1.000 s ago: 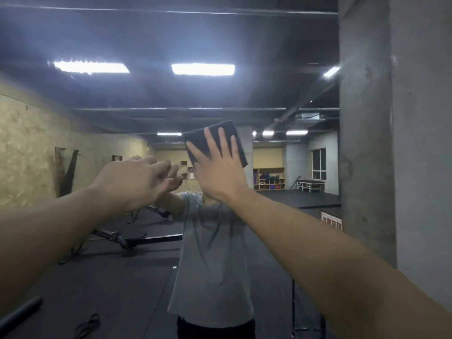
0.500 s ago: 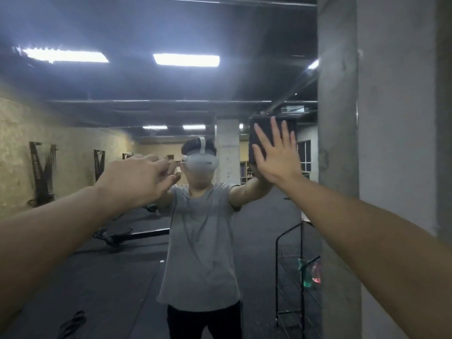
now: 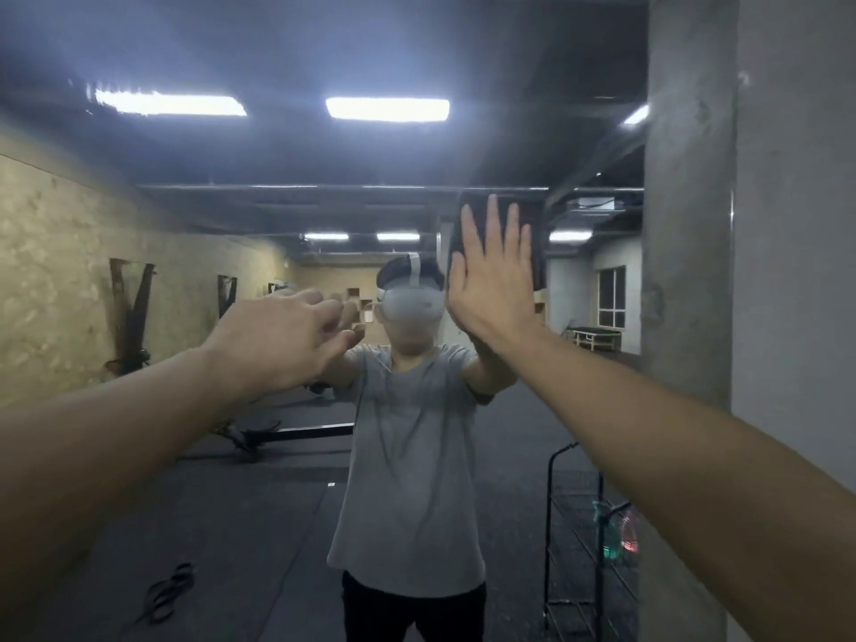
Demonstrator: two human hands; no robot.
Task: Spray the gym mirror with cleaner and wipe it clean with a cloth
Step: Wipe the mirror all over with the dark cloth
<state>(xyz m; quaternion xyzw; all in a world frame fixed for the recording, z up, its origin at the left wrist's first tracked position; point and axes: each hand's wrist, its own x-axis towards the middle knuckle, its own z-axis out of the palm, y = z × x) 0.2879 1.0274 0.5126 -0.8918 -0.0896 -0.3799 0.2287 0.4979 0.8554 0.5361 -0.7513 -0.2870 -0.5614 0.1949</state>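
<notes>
Right hand (image 3: 493, 282) shifted left toward the reflected headset, fingers straight and spread, pressing dark cloth (image 3: 532, 245) flat on gym mirror (image 3: 278, 187), left hand (image 3: 282, 338) loosely curled, holding nothing

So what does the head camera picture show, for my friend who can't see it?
The person's right hand presses a dark cloth flat against the gym mirror with straight fingers. The left hand reaches toward the glass, loosely curled, holding nothing visible. The mirror reflects the person in a grey T-shirt, a dark gym floor and ceiling lights.
</notes>
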